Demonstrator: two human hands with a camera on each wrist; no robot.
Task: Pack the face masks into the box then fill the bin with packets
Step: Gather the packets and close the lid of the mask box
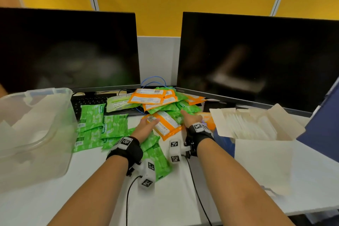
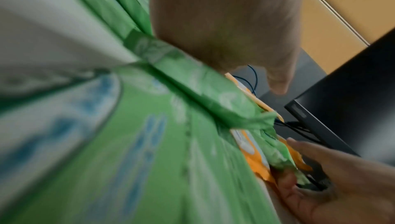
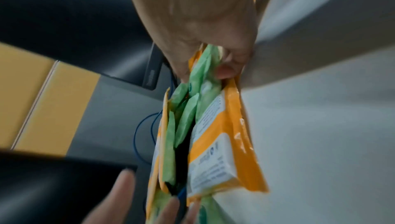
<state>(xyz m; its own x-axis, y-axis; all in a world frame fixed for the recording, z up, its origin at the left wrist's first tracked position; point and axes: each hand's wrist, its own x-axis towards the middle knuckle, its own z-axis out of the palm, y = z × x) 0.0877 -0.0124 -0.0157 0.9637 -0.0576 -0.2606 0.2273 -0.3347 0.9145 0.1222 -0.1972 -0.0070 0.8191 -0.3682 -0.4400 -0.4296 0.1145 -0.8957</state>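
A heap of green and orange packets (image 1: 161,108) lies mid-desk between the monitors. My left hand (image 1: 146,124) reaches in with straight fingers resting on an orange packet (image 1: 167,124); under its wrist lie green packets (image 2: 171,160). My right hand (image 1: 189,117) is pushed into the heap from the right. In the right wrist view its thumb and fingers (image 3: 226,72) pinch green packets (image 3: 205,78) beside an orange packet (image 3: 222,151). The clear plastic bin (image 1: 55,152) stands at the left. At the right, the open cardboard box (image 1: 264,161) holds white face masks (image 1: 251,128).
Two dark monitors (image 1: 69,51) (image 1: 256,60) stand close behind the heap. A black keyboard (image 1: 88,102) and blue cables (image 1: 154,80) lie under and behind the packets. A blue object (image 1: 322,124) rises at the far right. The wrist cameras' cables trail over the white desk's front edge.
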